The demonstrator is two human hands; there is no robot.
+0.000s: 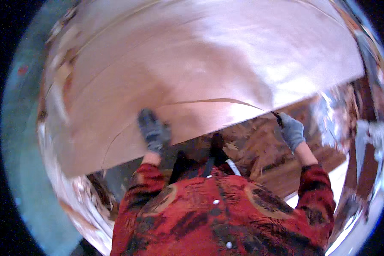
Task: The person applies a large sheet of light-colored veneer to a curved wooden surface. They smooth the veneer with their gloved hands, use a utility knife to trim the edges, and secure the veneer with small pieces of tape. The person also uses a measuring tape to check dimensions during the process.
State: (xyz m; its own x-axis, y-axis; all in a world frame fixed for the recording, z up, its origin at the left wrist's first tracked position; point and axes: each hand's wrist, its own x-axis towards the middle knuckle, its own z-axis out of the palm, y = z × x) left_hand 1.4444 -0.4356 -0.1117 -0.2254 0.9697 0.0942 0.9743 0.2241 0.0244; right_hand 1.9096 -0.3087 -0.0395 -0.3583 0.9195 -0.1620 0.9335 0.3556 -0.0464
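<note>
A large, thin, light-brown sheet that looks like wood veneer (pixel 226 64) spreads in front of me. A curved slit runs across its near part, gaping slightly in the middle and ending by its near edge on the right. My left hand (pixel 152 131), in a grey glove, lies flat on the near left part of the sheet, fingers stretched out. My gloved right hand (pixel 292 131) is closed around a small dark knife (pixel 277 117), its tip at the sheet's near edge where the slit ends. Blur hides the blade's detail.
Brown scraps (pixel 260 147) litter the floor between me and the sheet, around my feet. Crumpled pale wrapping (pixel 328 115) lies to the right. Greenish floor (pixel 25 141) shows at the far left, past more torn scraps and wrapping.
</note>
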